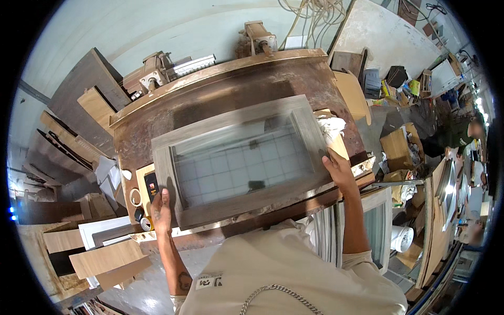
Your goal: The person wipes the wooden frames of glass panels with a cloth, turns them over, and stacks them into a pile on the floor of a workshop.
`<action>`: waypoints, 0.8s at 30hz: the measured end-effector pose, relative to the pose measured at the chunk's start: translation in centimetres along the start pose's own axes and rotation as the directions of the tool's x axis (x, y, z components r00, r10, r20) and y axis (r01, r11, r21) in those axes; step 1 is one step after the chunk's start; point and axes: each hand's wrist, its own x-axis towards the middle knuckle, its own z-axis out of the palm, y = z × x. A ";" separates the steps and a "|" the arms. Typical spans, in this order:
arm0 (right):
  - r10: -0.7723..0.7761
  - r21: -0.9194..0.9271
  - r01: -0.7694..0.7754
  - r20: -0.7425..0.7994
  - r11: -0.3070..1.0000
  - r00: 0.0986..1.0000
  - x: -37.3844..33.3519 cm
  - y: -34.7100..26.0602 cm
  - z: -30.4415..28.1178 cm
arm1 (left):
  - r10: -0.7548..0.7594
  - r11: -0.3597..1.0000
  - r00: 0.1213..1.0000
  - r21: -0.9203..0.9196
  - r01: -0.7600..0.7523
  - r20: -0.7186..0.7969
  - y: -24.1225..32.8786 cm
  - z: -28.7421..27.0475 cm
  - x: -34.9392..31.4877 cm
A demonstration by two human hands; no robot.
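The left hand's (161, 214) fingers, slightly parted with the thumb up, touch the left end of the grey-framed glass panel (197, 218), and the right hand's (340, 172) fingers, bent with the thumb a little apart, meet its right end; whether either set closes around underneath is hidden, so I cannot tell. Between them the panel lies slanted above the bench (131, 139), its near edge by the bench's front. Just beyond the left fingers is a dark phone-like object (151, 182), with a tape roll (135, 197) to their left; beyond the right fingers sits a white cloth (332, 125).
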 end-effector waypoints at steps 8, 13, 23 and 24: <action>0.146 0.008 -0.146 -0.069 0.989 0.987 0.6 -0.7 -0.1 | 0.016 0.969 1.000 0.248 -0.015 0.001 0.4 -0.4 0.3; 0.234 -0.122 -0.237 -0.037 0.964 0.971 1.6 -0.1 -0.8 | -0.014 0.988 0.998 0.155 0.004 0.061 -1.0 -1.0 0.8; 0.410 0.005 -0.412 0.081 0.911 0.909 2.0 2.4 -2.8 | -0.058 0.922 0.981 -0.366 0.123 0.184 -1.4 -0.8 -3.5; 0.423 0.024 -0.428 0.103 0.904 0.900 2.6 4.0 -3.8 | -0.069 0.928 0.974 -0.343 0.142 0.216 -1.0 -0.9 -3.7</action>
